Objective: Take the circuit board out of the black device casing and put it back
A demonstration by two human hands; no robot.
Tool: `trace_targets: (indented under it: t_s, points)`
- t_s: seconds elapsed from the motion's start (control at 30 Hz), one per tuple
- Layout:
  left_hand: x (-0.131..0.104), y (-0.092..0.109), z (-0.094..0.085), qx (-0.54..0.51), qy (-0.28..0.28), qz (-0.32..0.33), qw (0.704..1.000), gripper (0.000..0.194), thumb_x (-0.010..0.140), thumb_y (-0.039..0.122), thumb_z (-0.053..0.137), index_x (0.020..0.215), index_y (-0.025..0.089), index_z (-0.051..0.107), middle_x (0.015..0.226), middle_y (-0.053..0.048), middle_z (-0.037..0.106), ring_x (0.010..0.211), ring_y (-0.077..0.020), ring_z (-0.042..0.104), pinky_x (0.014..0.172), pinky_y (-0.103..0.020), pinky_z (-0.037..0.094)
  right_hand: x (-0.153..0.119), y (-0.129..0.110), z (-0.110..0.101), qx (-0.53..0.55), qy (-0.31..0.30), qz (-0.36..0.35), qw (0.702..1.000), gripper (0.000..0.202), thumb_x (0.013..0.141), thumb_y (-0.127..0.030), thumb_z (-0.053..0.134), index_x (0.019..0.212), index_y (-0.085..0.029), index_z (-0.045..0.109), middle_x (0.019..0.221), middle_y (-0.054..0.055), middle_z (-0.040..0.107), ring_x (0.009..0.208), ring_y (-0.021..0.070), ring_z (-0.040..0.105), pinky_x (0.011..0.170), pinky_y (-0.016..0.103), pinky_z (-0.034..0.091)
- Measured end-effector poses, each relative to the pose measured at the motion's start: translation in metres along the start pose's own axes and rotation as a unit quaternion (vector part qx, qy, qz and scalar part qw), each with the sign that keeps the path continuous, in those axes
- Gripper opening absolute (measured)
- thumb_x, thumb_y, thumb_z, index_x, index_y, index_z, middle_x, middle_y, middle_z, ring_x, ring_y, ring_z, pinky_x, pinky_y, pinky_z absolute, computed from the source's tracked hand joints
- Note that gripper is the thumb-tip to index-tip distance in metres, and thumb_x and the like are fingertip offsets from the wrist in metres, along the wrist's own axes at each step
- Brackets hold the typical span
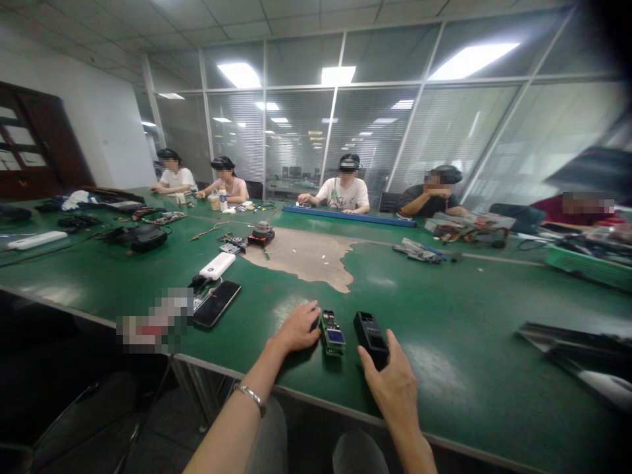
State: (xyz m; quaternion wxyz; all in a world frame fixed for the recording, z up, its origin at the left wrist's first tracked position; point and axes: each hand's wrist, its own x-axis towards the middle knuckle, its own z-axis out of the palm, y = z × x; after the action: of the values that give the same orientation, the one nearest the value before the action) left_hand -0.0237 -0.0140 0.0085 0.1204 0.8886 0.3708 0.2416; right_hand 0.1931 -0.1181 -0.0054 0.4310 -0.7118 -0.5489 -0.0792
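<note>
Head cam, and tbh a fair bit is hard to make out. R hand [396,378] has thumb and fingers on either side of a black case [368,329], covering part of its near end, so can't tell if it's actually gripping or just cupped around it. L hand [297,327] is palm-down w/ bent fingers; whatever's under the palm is hidden, so can't tell if it's holding anything. Green circuit board [332,329] w/ a small blue screen [336,337] lies btwn the hands on the green table [454,309], just beside the L fingertips. Screen text, if any, is too small to read. Same w/ the mark on the white power-bank-looking block [220,264] near the black phone [218,304], and the print on the white shirt [344,191] opposite. Pixelated patch [155,322] hides stuff at the table's near edge; dark thing [582,359] far R is a blur, can't ID.
</note>
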Motion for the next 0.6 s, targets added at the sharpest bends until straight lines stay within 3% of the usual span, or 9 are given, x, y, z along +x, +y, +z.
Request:
trace_targets:
  t_s: [0.13,0.43,0.6]
  points:
    - [0.0,0.0,0.0,0.004,-0.003,0.0,1.0,0.052,0.087,0.035,0.051,0.135,0.016,0.043,0.149,-0.014,0.035,0.137,-0.0252,0.033,0.115,-0.042,0.024,0.001,-0.002,0.0,0.003,-0.001,0.001,1.0,0.08,0.079,-0.056,0.053,0.139,-0.006,0.038,0.132,0.022,0.052,0.12,0.0336,0.051,0.099,0.046,0.041]
    - [-0.002,0.001,-0.001,-0.006,0.002,-0.002,1.0,0.054,0.087,0.034,0.052,0.136,0.016,0.042,0.149,-0.013,0.035,0.138,-0.0245,0.032,0.115,-0.042,0.024,-0.001,-0.003,-0.002,-0.01,-0.03,-0.002,0.999,0.068,0.084,-0.053,0.048,0.133,-0.006,0.047,0.123,0.021,0.06,0.109,0.0319,0.059,0.093,0.044,0.046]
    - [-0.002,-0.001,0.001,-0.021,0.007,-0.002,1.0,0.059,0.086,0.032,0.053,0.14,0.016,0.036,0.15,-0.013,0.034,0.139,-0.0244,0.031,0.116,-0.043,0.023,0.003,-0.023,-0.014,0.019,-0.031,0.034,0.999,0.067,0.083,-0.056,0.051,0.132,-0.01,0.051,0.122,0.019,0.062,0.107,0.0311,0.061,0.092,0.043,0.046]
